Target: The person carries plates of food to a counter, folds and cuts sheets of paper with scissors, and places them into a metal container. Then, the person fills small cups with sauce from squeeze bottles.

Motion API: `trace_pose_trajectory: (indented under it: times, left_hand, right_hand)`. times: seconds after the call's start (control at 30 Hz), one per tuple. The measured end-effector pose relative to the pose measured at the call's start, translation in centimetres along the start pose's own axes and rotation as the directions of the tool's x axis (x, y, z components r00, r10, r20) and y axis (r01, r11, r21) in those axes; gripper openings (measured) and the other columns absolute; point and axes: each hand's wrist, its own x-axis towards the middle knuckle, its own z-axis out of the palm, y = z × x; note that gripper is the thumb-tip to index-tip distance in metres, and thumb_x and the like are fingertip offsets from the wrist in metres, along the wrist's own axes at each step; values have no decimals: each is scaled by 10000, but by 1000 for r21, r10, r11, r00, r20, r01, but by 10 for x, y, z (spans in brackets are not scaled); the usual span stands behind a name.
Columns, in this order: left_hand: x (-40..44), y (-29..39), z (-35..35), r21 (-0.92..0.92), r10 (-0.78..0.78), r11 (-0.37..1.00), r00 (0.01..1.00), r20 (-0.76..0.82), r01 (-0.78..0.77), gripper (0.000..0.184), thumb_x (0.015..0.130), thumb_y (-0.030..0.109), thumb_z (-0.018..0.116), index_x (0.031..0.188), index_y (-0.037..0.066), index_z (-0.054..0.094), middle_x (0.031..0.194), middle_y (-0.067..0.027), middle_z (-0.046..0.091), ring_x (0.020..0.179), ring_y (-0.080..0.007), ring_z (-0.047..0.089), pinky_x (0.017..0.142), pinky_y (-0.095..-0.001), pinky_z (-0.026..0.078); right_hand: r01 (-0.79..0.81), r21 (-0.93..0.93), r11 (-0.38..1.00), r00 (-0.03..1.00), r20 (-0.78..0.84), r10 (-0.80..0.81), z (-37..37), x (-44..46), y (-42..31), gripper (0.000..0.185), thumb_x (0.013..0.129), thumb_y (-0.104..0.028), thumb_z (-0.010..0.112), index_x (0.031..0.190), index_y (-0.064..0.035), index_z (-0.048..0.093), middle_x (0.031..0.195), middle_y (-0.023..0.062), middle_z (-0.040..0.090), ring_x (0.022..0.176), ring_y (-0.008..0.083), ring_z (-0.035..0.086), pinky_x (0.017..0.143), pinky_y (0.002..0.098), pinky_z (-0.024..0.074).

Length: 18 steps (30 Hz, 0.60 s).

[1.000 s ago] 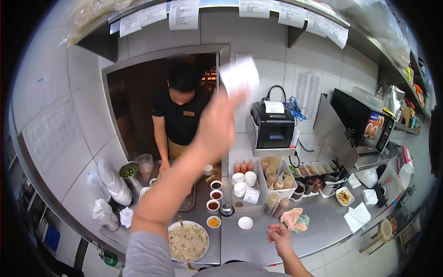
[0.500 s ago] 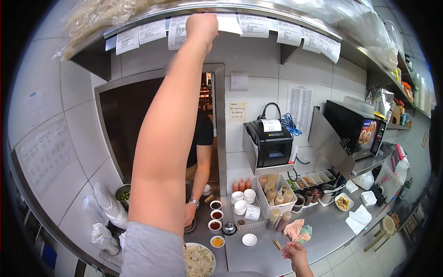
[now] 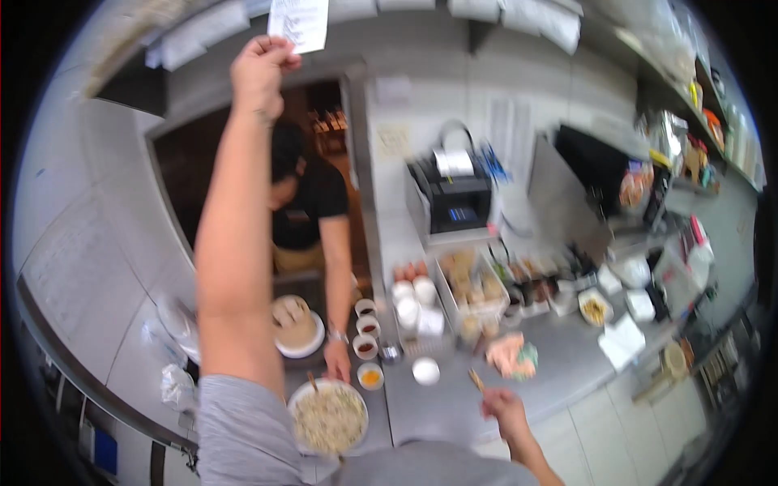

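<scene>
High at the upper left, my left hand (image 3: 261,74) is closed on the lower left edge of a printed order slip (image 3: 298,24). Low on the right, my right hand (image 3: 504,407) is curled and blurred, its fingertips at the end of a small wooden clothespin (image 3: 476,379) that they seem to pinch. Beyond it a pink and green cloth (image 3: 510,356) lies crumpled on the steel counter (image 3: 438,409). A small white dish (image 3: 425,372) sits left of the clothespin. Under my left arm is a large bowl of rice-like food (image 3: 330,415).
Across the counter a person in black (image 3: 312,194) reaches to the food bowl's rim. Sauce cups (image 3: 367,326) stand in a row beside that arm. Further right are a basket of bottles (image 3: 470,283), a receipt printer (image 3: 454,194) and a microwave (image 3: 608,174). More slips (image 3: 203,32) hang from the shelf.
My left hand has come away from the slip rail with a slip in it, moving left. The view has tilted down. The other person's hand has moved to the food bowl; a round container on a white plate now shows.
</scene>
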Motion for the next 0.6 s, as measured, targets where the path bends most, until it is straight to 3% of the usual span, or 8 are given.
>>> trace_pose_trajectory:
  times: [0.07,0.17,0.27,0.3,0.33,0.47,0.53,0.6]
  left_hand:
    - [-108,23,29,239,-203,961,946,254,142,281,836,-34,513,1088,9,629,956,-84,631,794,-124,601,724,-236,487]
    - [-296,7,40,504,-480,842,693,537,192,492,711,-119,535,1148,81,637,1055,-79,590,976,-187,576,872,-277,442]
    - [-501,-16,31,553,-754,656,415,510,513,357,799,-10,627,1128,123,669,1049,-92,601,1005,-218,562,905,-289,419]
    - [-555,-21,34,515,-872,467,278,403,718,297,830,12,609,1106,99,678,1044,-89,610,991,-206,563,885,-274,423]
    - [-594,-25,42,411,-958,215,111,264,886,264,840,5,584,1077,62,683,1047,-94,607,988,-199,564,870,-260,426]
    - [-702,-46,56,437,-936,341,341,82,832,431,808,-75,513,1215,43,588,1084,-105,595,1011,-187,543,837,-237,420]
    - [-708,-45,68,475,-959,260,283,25,841,466,783,-59,536,1236,48,565,1116,-81,582,1049,-211,521,894,-295,399]
    - [-712,-52,69,756,-871,410,465,159,510,447,777,-27,553,1214,64,583,1134,-60,569,1067,-226,502,939,-355,363]
  right_hand:
    - [19,-34,999,999,39,-17,1,-3,1,178,878,-109,587,1002,17,591,765,68,605,647,138,560,587,270,460]
    - [-77,-225,971,990,95,101,-15,10,12,168,879,-119,590,1005,-9,602,778,35,610,651,118,571,587,248,453]
    - [108,-667,737,993,38,-112,-52,48,52,221,811,-139,634,987,-9,606,790,95,632,677,219,606,624,335,479]
    - [197,-798,570,967,62,-248,-62,63,61,245,783,-145,638,981,-5,605,796,128,636,701,278,619,650,387,491]
    - [200,-812,549,958,45,-283,-68,80,64,252,776,-151,641,975,-1,606,824,153,631,749,322,612,680,407,491]
    - [361,-871,333,862,176,-475,-43,137,73,253,779,-169,651,954,7,603,853,177,620,845,347,601,736,421,483]
    - [466,-866,182,797,321,-512,-40,162,94,242,795,-174,651,942,11,599,818,164,623,822,326,604,718,405,479]
    - [543,-837,67,755,453,-474,-51,177,117,234,806,-165,649,935,19,586,818,160,622,764,304,606,688,383,481]
